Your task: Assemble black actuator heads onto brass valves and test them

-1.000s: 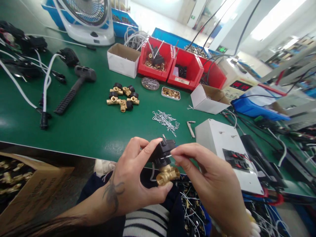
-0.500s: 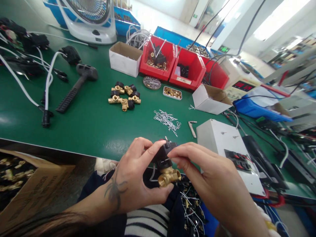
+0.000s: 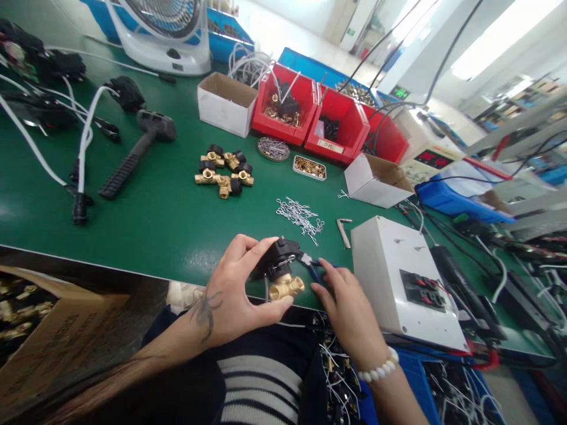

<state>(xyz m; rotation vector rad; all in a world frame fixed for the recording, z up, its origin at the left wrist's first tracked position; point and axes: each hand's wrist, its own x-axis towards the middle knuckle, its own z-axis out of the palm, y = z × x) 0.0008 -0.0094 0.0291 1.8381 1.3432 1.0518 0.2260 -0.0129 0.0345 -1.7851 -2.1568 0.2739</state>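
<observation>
My left hand point(image 3: 239, 289) is closed around a brass valve point(image 3: 287, 288) with a black actuator housing point(image 3: 277, 260) on top, held just over the table's front edge. Its thumb lies under the brass body and the fingers press the black part. To the right, my right hand point(image 3: 349, 307) grips blue-handled pliers point(image 3: 315, 271), their metal jaws close to the housing's right side. Whether the jaws touch it, I cannot tell. Beyond the hands lies a loose pile of bent wire clips point(image 3: 300, 217). A small L-shaped metal piece point(image 3: 343, 232) is near them.
Several brass valve bodies point(image 3: 224, 186) and a black hammer point(image 3: 139, 150) lie on the green table point(image 3: 168, 227). Red bins point(image 3: 283, 127) stand behind, with white boxes point(image 3: 225, 115) beside them. A grey control box point(image 3: 376, 265) is at right. An open carton point(image 3: 84, 319) sits lower left.
My right hand has moved off the black housing and now holds the pliers at its side. My left hand has shifted slightly left and up with the valve, which is turned a little.
</observation>
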